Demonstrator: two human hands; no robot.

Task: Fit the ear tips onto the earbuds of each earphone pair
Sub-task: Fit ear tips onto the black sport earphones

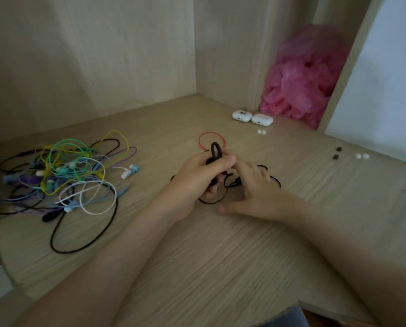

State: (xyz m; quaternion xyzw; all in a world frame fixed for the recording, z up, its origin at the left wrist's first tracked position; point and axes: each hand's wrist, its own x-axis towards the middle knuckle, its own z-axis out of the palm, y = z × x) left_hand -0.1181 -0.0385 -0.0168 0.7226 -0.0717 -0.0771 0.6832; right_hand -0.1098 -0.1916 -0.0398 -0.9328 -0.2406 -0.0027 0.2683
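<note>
Two bare arms reach in from the bottom, over the table (221,267). The left hand (197,180) holds the black earphone (216,149). Its grip is curled round a bunch of the cord, and one loop sticks up above the thumb. More of the cord lies on the table under and beside the right hand (254,187). That hand's fingers reach to the bunch and its thumb sticks out flat to the side. It is blurry there, so I cannot tell if its grip pinches anything. A small dark lump (237,181) between the hands may be a bud.

The step looks like getting a bud free for its tip. To do it well, I think the left hand should hold the bunch tight so it does not spill. The right hand should find a bud and hold it by its hard part, with the nose pointing out.

The black tips (337,153) lie well apart on the right, near some white tips (361,156). They look tiny and will likely be soft. Pinch one gently, then push and turn it on until it sits even all round.

A red band (210,132) lies just behind the loop. Farther back are two white cases (252,117) and a pink bag (303,86). A tangle (67,175) of colored earphones waits on the left.
</note>
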